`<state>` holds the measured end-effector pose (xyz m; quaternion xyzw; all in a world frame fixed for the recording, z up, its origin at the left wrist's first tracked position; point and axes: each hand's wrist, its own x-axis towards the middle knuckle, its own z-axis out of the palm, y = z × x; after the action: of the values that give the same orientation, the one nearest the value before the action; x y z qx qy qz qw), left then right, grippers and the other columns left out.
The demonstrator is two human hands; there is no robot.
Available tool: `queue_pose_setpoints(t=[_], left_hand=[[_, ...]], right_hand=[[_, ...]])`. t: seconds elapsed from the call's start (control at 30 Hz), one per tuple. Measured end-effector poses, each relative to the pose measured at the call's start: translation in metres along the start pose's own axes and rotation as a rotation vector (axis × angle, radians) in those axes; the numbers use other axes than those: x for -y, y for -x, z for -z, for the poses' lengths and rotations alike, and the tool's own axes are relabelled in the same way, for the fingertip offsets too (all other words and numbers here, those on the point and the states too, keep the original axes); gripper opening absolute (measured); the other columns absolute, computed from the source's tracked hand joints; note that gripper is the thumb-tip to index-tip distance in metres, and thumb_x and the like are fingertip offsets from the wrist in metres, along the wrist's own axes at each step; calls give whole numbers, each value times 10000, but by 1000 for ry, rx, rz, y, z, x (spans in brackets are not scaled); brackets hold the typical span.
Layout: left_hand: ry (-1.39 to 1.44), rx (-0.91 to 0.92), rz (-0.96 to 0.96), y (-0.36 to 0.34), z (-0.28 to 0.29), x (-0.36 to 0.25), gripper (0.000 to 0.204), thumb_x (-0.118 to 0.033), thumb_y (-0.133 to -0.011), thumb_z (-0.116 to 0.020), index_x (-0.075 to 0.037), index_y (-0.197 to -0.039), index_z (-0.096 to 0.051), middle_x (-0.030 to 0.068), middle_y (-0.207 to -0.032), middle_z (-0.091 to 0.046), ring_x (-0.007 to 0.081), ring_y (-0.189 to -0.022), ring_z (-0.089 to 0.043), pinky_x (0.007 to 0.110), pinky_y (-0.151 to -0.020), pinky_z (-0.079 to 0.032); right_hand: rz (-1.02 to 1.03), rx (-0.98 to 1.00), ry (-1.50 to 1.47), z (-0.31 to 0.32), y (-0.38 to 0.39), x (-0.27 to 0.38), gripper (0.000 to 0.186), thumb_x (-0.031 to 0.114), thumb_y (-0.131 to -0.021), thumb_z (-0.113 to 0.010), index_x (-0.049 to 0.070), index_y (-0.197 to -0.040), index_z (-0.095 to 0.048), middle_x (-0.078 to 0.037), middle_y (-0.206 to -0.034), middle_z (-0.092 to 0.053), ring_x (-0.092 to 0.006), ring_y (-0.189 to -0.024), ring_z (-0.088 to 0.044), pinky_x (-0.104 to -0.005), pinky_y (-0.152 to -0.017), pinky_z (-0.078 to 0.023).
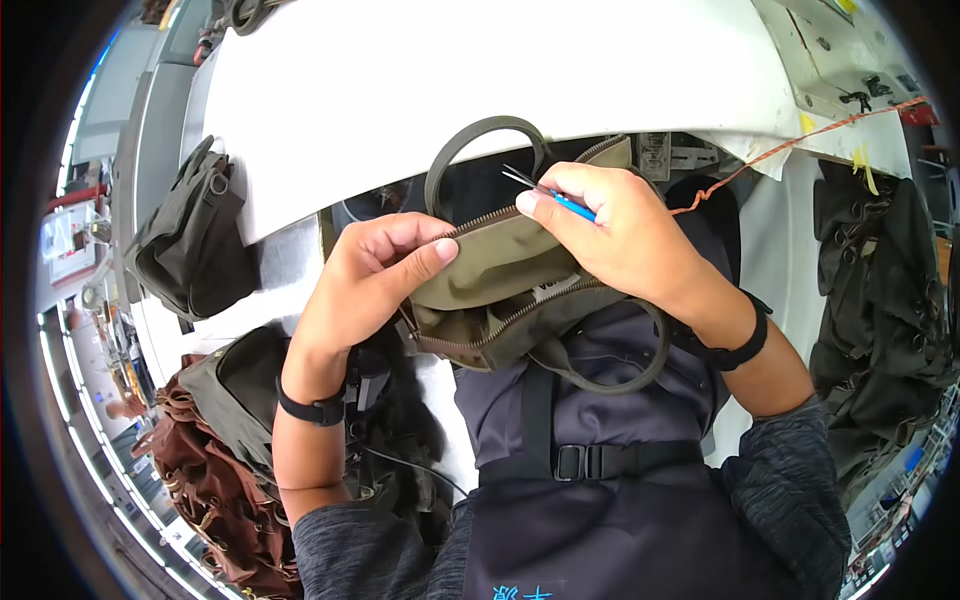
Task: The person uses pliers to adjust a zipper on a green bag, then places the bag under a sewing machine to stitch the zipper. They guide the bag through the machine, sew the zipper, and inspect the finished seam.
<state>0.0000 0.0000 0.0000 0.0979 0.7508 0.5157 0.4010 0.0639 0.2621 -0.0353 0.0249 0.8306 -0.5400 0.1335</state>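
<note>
An olive green bag [470, 285] lies open in front of my body, its lighter lining and metal-toothed zipper showing. My left hand [365, 275] is closed on the bag's far zippered edge, pinching it between thumb and fingers. In my right hand [630, 230] is a pair of thread snips [575, 207] with a blue handle; the thin tips point up and left, just above that same edge. One rounded bag handle [437, 170] stands up on the far side, and another handle [655, 365] loops toward my apron.
Beyond the bag stretches a white worktable [480, 60]. A dark green bag [190, 235] sits at its left edge. Brown bags [235, 490] are heaped at lower left, and dark green bags [870, 320] hang at right. An orange cord [765, 155] runs across the right side.
</note>
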Motion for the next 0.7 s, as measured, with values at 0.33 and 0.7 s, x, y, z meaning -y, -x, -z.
queue_pose_setpoints(t=[0.33,0.7], left_hand=[[370,85,94,-7,9,6,189,-200,-1044,-669,-28,-1047,-747,-12,-936,-743,53,-878,-663,234,-831,-509],[416,67,138,-9,9,12,216,-138,-1028,-685,20,-1155,-758,76,-1039,-783,132,-922,-732,281,-858,-568]], right_hand=[[518,-277,99,-27,22,6,362,244,-943,-780,40,-1177,-592,-108,-976,-736,-266,-764,-744,-358,-635,-589],[616,-387,349,-46,24,-6,326,189,-908,-792,54,-1146,-614,-48,-788,-593,-199,-606,-652,-332,-508,-505]])
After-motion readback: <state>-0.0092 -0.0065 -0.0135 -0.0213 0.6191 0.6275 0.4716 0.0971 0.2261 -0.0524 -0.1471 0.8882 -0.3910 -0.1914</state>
